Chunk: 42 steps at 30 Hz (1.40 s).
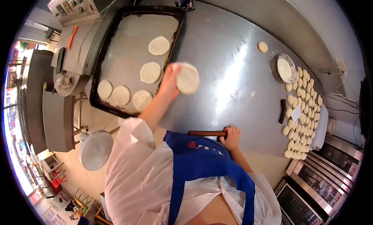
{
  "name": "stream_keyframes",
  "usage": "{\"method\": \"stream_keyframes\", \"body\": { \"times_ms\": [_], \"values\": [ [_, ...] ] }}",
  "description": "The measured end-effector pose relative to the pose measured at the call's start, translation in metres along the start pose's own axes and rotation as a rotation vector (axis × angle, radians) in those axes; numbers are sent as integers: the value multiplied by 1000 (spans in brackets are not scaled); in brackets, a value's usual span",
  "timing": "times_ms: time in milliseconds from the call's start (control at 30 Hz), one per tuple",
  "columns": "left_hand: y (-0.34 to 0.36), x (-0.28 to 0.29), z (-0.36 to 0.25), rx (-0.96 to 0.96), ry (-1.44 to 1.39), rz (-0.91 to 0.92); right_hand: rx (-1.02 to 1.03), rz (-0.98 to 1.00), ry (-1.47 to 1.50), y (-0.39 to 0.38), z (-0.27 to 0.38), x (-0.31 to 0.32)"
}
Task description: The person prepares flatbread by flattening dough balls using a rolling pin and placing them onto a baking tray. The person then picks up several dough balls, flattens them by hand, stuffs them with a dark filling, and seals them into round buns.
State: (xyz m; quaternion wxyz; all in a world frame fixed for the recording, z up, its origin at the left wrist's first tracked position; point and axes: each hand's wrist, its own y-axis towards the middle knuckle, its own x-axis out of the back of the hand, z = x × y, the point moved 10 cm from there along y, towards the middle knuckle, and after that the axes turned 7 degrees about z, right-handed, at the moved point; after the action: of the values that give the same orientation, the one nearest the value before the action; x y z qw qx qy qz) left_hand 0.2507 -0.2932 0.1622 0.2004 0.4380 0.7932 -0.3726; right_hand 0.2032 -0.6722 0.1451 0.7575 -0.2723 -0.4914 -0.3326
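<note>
Gripping hand: the left hand (169, 83) holds a flat dough disc (188, 78) by its rim, fingers closed on the edge from about eight to ten o'clock.
Disc position: over the steel table (210, 50), just beside the tray (128, 50), which spreads out towards nine and ten o'clock; most of the round sticks out past the fingers towards three o'clock.
Disc handling: probably light, soft and easily stretched, perhaps a little tacky. A hard pinch would likely dent or tear it, and the unsupported side may sag.
Best hold: a broad, gentle hold at the rim, ideally with fingers spread beneath; whether any lie under it now, I cannot tell.
Tray rounds: five pale discs; the nearest (150, 72) lies at nine o'clock from the held one, apart from it.
Rolling pin: the right hand (232, 138) is curled round the three o'clock end of the brown pin (206, 133), at five o'clock from the disc, by the blue apron (210, 159).
Dough balls: a crowd of small pale balls (305, 116) sits between three and four o'clock, well apart from both hands.
Bowl: at three o'clock, its contents (285, 69) whitish.
</note>
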Motion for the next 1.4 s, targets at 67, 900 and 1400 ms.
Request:
{"method": "stream_keyframes", "body": {
  "times_ms": [67, 900, 1400],
  "values": [
    [59, 18, -59, -26, -139, 41, -34, 40, 28, 2, 0, -1],
    [165, -27, -147, -801, 1882, -184, -260, -15, 58, 12, 17, 7],
    [-139, -48, 198, -197, 2075, 336, -178, -536, 30, 325, -246, 142]
  ]
}}
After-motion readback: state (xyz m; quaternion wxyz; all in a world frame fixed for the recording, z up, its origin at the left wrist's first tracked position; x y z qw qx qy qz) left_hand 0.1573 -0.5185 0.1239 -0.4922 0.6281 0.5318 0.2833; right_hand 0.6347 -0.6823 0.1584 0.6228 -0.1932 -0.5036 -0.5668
